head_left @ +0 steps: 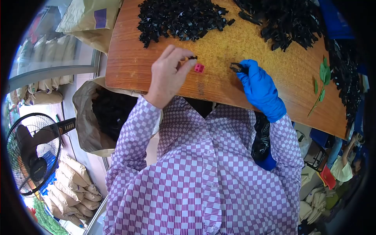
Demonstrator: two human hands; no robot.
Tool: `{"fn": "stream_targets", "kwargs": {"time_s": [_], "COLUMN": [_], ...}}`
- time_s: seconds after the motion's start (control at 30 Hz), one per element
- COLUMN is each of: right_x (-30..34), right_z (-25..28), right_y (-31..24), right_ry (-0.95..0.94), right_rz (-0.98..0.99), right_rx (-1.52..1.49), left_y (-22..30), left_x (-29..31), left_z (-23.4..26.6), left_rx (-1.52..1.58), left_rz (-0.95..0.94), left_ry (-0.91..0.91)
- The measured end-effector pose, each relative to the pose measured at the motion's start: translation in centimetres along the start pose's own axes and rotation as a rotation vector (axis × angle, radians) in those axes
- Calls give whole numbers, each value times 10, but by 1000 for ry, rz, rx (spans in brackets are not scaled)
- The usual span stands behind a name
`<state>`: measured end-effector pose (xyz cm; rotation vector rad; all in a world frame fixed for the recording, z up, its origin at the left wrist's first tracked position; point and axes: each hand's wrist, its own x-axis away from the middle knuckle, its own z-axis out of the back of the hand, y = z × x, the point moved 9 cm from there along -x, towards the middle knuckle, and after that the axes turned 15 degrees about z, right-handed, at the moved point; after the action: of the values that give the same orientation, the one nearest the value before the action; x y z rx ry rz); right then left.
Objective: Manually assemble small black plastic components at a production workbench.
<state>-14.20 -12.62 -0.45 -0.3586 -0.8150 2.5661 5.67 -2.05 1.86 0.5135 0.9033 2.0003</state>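
My bare left hand (pixel 169 74) hovers over the near part of the wooden table (pixel 131 64), thumb and fingers pinched on a small black piece (pixel 192 58). Just beside those fingertips a small pink block (pixel 199 68) with square openings lies on the tabletop. My right hand (pixel 261 92), in a blue glove, is closed round a black clip-like plastic part (pixel 236 67), whose two prongs stick out to the left. The glove hides the rest of that part.
Loose black plastic parts form one heap (pixel 180 19) at the far left and another heap (pixel 291 23) at the far right. A leafy green sprig (pixel 322 76) lies near the right edge. Left of me stand an open sack (pixel 84 113) of black pieces and a fan (pixel 34 152).
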Motion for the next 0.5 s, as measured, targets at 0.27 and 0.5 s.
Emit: {"fn": "stream_targets", "kwargs": {"time_s": [0.27,0.5], "right_x": [-10,-17], "right_z": [-5,-20], "right_y": [-28,-24], "right_ry": [97,-22], "right_rz": [248,181], "right_rx": [51,12], "left_y": [5,2], "left_x": [18,20], "left_z": [-25,-25], "left_rx": [40,-10], "left_rz": [-26,-5], "left_ry": [27,26]}}
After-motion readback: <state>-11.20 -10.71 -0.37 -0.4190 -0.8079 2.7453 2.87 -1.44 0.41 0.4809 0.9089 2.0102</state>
